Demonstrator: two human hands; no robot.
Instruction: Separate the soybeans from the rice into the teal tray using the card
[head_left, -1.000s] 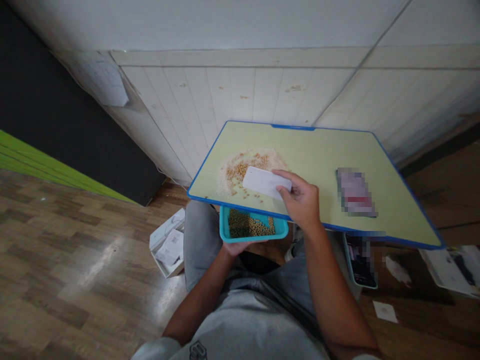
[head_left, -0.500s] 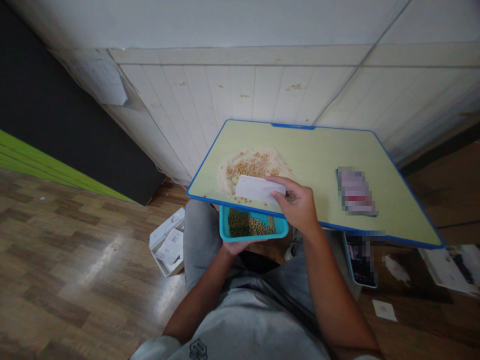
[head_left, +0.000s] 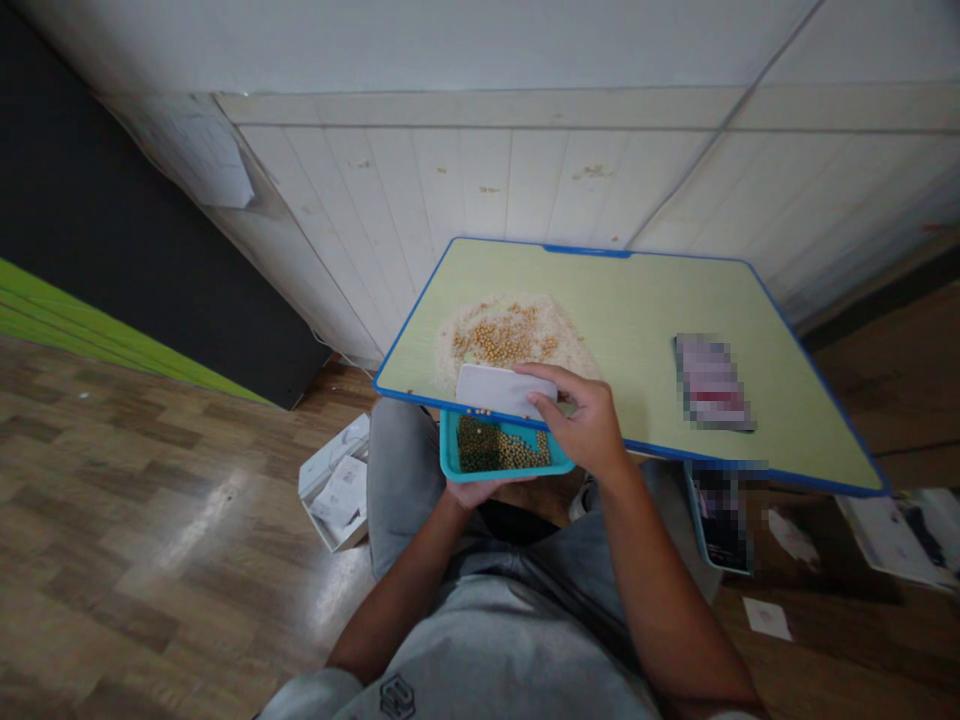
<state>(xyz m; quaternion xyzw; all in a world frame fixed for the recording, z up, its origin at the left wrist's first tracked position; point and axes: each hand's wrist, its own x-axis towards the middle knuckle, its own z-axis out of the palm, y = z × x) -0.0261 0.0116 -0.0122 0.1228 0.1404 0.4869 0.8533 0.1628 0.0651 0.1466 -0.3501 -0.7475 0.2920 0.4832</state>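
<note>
Pinched in my right hand (head_left: 585, 410) is a flat white scraper (head_left: 491, 388), its lower edge at the near rim of the tabletop. A few yellow beans (head_left: 478, 411) lie on that blue rim. Beyond the scraper spreads a pile of pale grains (head_left: 574, 345) with yellow soybeans (head_left: 499, 340) among them. My left hand (head_left: 480, 492) holds a turquoise tray (head_left: 510, 476) from below, right under the table edge. Inside the tray are dark green beans (head_left: 477, 445) on the left and soybeans (head_left: 517, 455) on the right. Most of the left fingers are hidden beneath the tray.
The pale yellow-green table (head_left: 637, 310) has a blue border. On its right lies a blurred-out flat item (head_left: 712, 385). A phone (head_left: 721, 525) rests below the table's right side. On the wooden floor at left stands an open white box (head_left: 337, 490) with papers.
My right hand has drawn the scraper toward me and slightly left, to the table edge. Some beans have come onto the rim above the tray. The left hand and tray stay nearly still.
</note>
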